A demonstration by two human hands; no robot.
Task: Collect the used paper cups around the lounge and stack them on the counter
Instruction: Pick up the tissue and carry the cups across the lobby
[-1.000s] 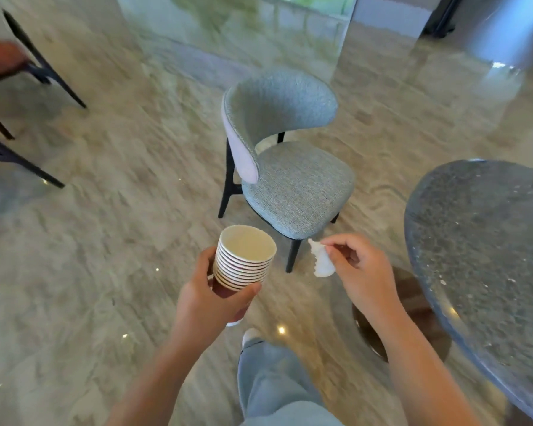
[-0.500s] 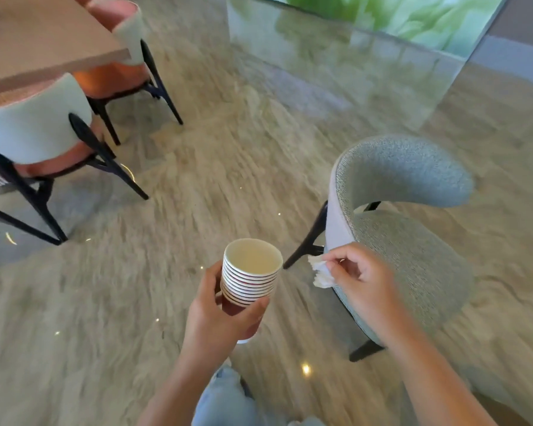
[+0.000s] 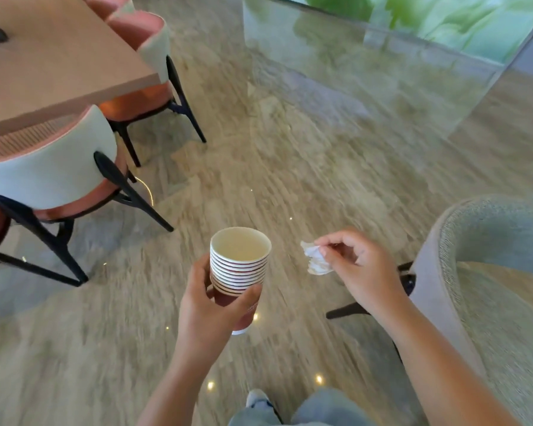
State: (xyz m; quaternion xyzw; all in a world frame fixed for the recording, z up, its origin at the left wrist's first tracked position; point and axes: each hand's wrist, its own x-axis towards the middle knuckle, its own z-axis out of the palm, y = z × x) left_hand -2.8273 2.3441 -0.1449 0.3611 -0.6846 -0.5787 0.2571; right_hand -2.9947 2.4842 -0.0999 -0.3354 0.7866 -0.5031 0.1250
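Now, hands apart, counter unseen
Lower centre: left hand (image 3: 210,305) grips the paper cup stack (image 3: 239,265); right hand (image 3: 360,272) pinches a crumpled tissue (image 3: 316,261) beside it; keep the stack upright while walking

Nothing legible appears anywhere. The red outermost cup of the paper cup stack (image 3: 240,267), lower centre of the frame, bears faint pale lettering just below the thumb of the left hand (image 3: 208,315), too small and blurred to read.
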